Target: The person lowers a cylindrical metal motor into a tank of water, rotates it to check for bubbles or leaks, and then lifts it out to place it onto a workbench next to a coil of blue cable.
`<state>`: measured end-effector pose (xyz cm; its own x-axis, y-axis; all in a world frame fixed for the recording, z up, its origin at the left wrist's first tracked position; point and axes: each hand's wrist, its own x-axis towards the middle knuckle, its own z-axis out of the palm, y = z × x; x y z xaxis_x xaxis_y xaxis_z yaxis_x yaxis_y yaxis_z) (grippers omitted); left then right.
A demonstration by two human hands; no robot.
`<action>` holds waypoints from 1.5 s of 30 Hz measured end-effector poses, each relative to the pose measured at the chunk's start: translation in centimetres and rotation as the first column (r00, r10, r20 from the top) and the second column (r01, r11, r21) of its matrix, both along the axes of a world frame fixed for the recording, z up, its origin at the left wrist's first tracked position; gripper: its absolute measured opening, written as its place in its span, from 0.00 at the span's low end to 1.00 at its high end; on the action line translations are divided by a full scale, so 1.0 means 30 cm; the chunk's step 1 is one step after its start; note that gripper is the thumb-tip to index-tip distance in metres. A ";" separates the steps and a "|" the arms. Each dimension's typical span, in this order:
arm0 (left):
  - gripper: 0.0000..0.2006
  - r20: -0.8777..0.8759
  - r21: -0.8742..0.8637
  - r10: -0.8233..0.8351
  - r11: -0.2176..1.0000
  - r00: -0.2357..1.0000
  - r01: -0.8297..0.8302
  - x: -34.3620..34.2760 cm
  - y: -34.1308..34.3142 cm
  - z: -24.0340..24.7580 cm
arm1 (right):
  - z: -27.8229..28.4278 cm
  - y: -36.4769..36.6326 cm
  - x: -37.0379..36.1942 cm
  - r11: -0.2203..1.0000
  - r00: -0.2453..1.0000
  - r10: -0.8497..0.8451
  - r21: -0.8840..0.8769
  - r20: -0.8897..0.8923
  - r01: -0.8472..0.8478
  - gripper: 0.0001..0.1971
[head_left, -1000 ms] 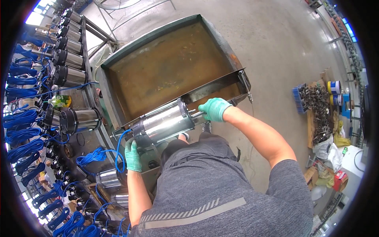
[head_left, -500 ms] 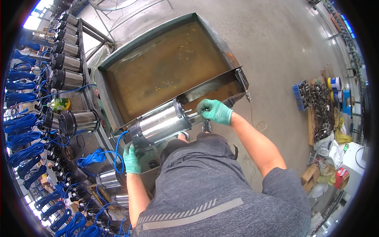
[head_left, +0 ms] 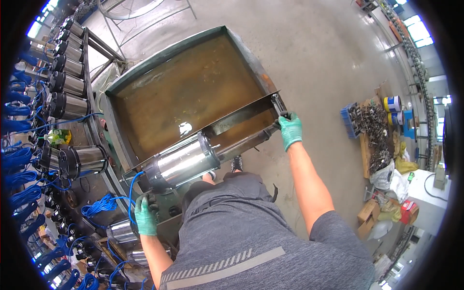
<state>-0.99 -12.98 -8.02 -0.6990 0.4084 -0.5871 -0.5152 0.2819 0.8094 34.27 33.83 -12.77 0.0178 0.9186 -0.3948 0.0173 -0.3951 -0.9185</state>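
A shiny steel pump motor [head_left: 181,163] with black end caps lies across the near edge of the water-filled metal tank [head_left: 114,126]. Its short shaft points right, and a blue cable [head_left: 131,193] leaves its left end. My right hand [head_left: 291,131], in a green glove with dark fingertips, is closed around the lower end of a slim metal hand tool [head_left: 278,103] at the tank's right corner. Below the motor's left end cap is my gloved left hand [head_left: 146,216], beside the cable. Its fingers are loosely bent and apart, with nothing seen in them.
Several similar steel motors [head_left: 70,106] line a rack on the left, with coiled blue cables [head_left: 101,205] around them. A blue crate [head_left: 350,120], metal parts [head_left: 376,133] and cardboard boxes [head_left: 368,217] stand on the right. A round wire-guarded fan [head_left: 130,7] stands beyond the tank.
My right hand has left the motor's shaft end and moved right and up to the metal tool, taking hold of it. My left hand has come away from the motor's end cap.
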 end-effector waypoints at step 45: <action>0.17 -0.094 0.989 0.552 0.150 0.829 0.012 -0.238 -0.413 0.927 | 0.175 -0.301 -0.499 0.206 0.241 0.951 -0.187 -0.193 -0.961 0.42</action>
<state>-8.13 -25.39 19.80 -0.9027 0.1571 0.4006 0.0298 -0.9059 0.4223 19.30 24.79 -7.53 -0.8234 0.1148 -0.5557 0.5108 -0.2763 -0.8141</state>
